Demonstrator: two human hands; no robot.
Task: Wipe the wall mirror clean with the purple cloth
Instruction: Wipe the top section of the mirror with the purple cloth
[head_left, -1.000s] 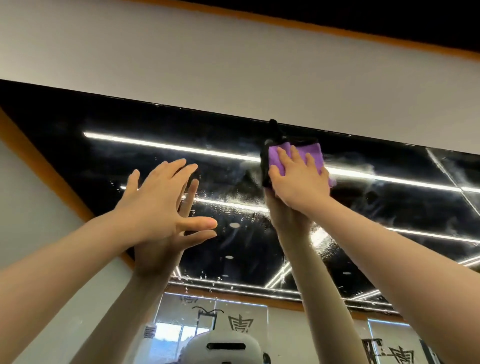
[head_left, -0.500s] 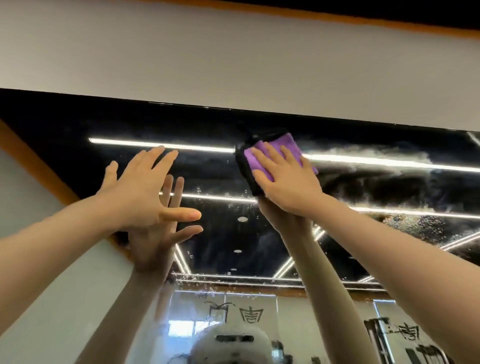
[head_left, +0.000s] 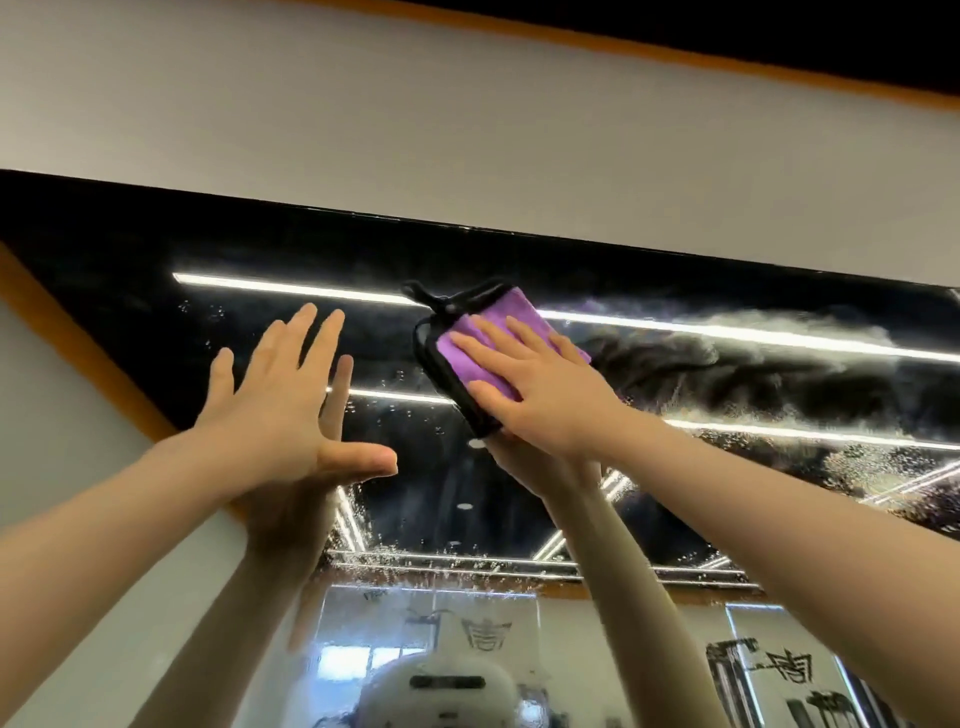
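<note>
The wall mirror fills the middle of the head view, its top edge running under a pale wall. Spray droplets and a hazy smear show on the glass, mostly to the right. My right hand presses the purple cloth flat against the upper glass with straight fingers; the cloth has a black edge and a black loop at its top. My left hand is spread flat against the glass to the left of the cloth, holding nothing. Both arms are reflected below the hands.
A pale wall with an orange trim strip lies above the mirror. The mirror reflects ceiling light strips, an orange-edged wall at left, and a white head-worn device at the bottom.
My right hand has slid the cloth leftward and a little down across the upper glass, leaving a hazy smear to its right. My left hand stayed spread on the glass, shifting slightly with the view.
</note>
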